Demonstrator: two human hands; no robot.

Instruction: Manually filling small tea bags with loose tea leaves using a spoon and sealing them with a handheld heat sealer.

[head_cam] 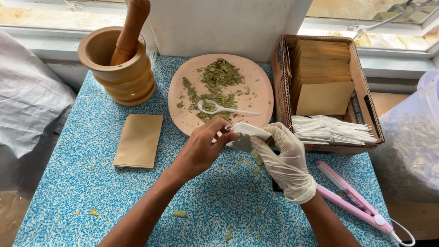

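While I watch through the head camera, I log one table (100,192) with a blue-and-white speckled top, set against a white wall below two windows, with loose leaf crumbs scattered over it. Item: wooden mortar (117,70) at the far left, its pestle (130,28) leaning inside. Item: flat tan envelope (139,140) lying just in front of the mortar. Item: round pink plate (254,80) at centre back, bearing dried green leaves (216,83) and a white spoon (220,108). Item: cardboard box (368,108) to the right, holding a stack of tan envelopes (322,74) and a row of white filter bags (329,129). Item: pink heat-sealing tool (351,195) near the right edge; clear plastic tub (429,129) beyond the table. Principal item: small white sachet (249,132), thin, soft and slightly crumpled, held above the table just in front of the plate's near rim. My left hand (200,150), bare, pinches its left end between thumb and fingertips; my right hand (285,159), in a translucent white glove, grips its right side from beneath. Both hands are closed on it, the sachet spanning between them.
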